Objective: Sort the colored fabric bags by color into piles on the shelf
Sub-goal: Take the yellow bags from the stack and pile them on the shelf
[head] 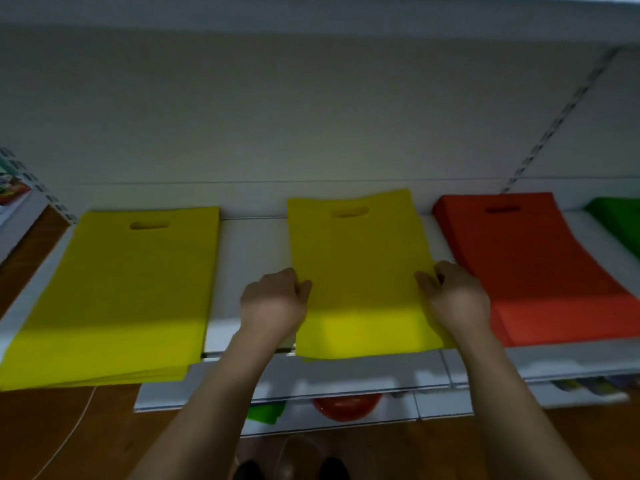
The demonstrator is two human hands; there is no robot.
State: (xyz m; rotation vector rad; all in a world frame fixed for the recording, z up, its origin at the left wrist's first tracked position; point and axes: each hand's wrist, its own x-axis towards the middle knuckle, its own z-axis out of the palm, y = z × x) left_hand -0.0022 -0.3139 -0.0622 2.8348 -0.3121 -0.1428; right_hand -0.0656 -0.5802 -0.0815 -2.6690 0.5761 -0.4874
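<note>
A yellow fabric bag pile (360, 271) lies flat in the middle of the white shelf (252, 247), handle cut-out at the far end. My left hand (273, 303) grips its left edge and my right hand (453, 296) grips its right edge, fingers curled on the fabric. A second, wider yellow pile (117, 296) lies to the left and overhangs the shelf front. A red pile (540, 268) sits to the right. A green pile (620, 223) shows partly at the far right edge.
A lower shelf (346, 382) juts out below, with a red round object (346, 407) and green fabric (265, 412) beneath it. The wooden floor (86, 434) lies underneath. A slotted upright (561, 123) runs up the back panel at right. Packaged goods (10, 188) sit at far left.
</note>
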